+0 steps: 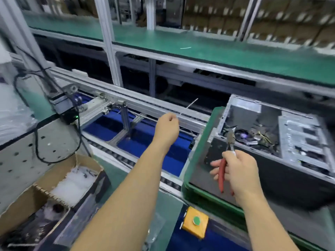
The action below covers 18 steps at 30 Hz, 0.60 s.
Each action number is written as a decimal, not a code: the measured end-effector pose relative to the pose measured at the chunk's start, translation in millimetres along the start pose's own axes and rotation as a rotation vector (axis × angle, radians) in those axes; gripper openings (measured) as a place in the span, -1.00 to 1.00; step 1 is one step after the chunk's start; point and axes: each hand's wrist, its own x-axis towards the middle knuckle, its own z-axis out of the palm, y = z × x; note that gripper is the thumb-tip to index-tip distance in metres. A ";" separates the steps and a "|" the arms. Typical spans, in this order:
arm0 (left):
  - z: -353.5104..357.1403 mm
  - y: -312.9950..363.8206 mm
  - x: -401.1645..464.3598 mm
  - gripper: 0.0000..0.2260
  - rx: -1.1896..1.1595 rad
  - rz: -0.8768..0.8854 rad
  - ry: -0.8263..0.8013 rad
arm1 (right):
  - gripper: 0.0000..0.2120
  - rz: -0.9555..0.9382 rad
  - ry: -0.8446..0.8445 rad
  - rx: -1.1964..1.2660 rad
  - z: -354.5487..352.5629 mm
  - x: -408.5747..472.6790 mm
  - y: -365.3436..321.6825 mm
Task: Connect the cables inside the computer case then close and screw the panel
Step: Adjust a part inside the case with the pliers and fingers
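Note:
An open black computer case (282,171) lies on its side on a green tray (201,156) at the right, with tangled cables (257,136) showing inside. My right hand (237,171) grips red-handled cutting pliers (222,171), their jaws pointing up toward the case's left edge. My left hand (167,128) is stretched out over the conveyor, left of the case, fingers curled and pinching a thin white cable tie (192,103) that sticks up and to the right. The frame is blurred.
A conveyor with blue pits (145,140) runs under my left arm. A cardboard box of white cable ties (72,182) sits at the lower left. A yellow box with a green button (195,221) is near the front edge. A green-topped shelf (199,49) spans the back.

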 end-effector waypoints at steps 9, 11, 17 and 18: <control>206.6 63.0 28.9 -0.73 0.690 0.363 -0.221 | -0.80 -0.133 0.684 -0.845 -196.1 66.4 11.9; 237.2 63.1 52.0 -0.67 0.859 0.399 -0.278 | -0.68 -0.146 0.752 -1.076 -211.5 79.6 33.5; 322.1 74.2 112.5 -0.40 1.112 0.577 -0.389 | -0.64 -0.486 0.782 -0.975 -214.0 113.7 81.1; 333.0 74.9 119.7 -0.39 1.158 0.630 -0.412 | -0.62 -0.526 0.794 -0.943 -214.4 116.5 84.2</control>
